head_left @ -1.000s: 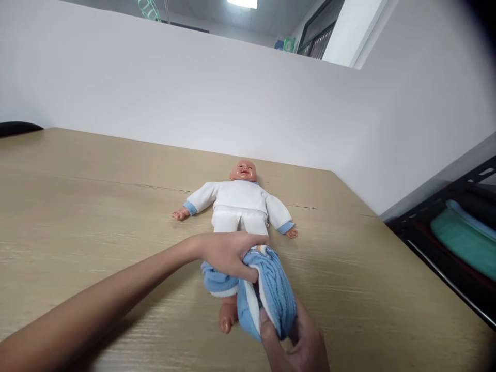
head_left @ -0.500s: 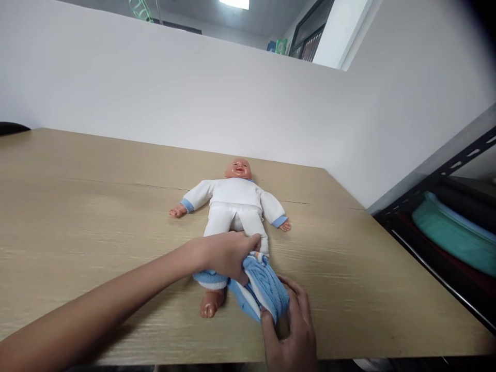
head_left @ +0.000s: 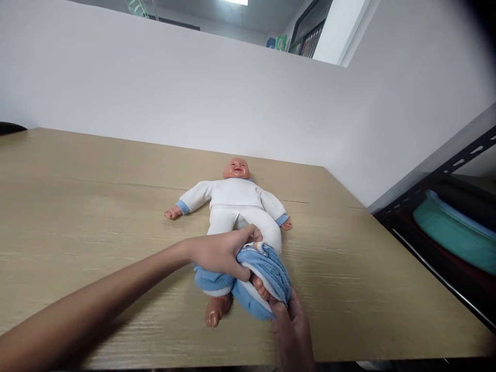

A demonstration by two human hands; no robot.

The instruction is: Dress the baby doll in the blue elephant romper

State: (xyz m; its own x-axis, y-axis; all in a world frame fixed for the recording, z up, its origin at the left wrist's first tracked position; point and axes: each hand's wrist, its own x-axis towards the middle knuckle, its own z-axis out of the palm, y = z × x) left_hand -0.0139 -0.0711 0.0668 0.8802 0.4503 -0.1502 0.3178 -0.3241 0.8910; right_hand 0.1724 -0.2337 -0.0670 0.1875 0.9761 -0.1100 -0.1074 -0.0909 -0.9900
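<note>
- Fingers of the left hand (head_left: 219,252) curl over the top of a pair of bunched blue trousers (head_left: 267,266), thumb at the rim of the leg opening; fingers of the right hand (head_left: 292,330) pinch its lower edge from the opposite side.
- A doll's toes (head_left: 260,288) peek through that opening, between the two thumbs; the opposed grips appear to keep the cloth gathered and spread around them.
- The trousers lie directly between the hands, touching both, their other leg (head_left: 213,281) rumpled above a bare second foot (head_left: 217,310).
- The doll (head_left: 234,194), in white with blue cuffs, lies face up, arms spread, feet toward the person, probably for easy reach.
- Beneath is a wood-toned worktop (head_left: 116,222); beyond it, a pale wall (head_left: 174,88).
</note>
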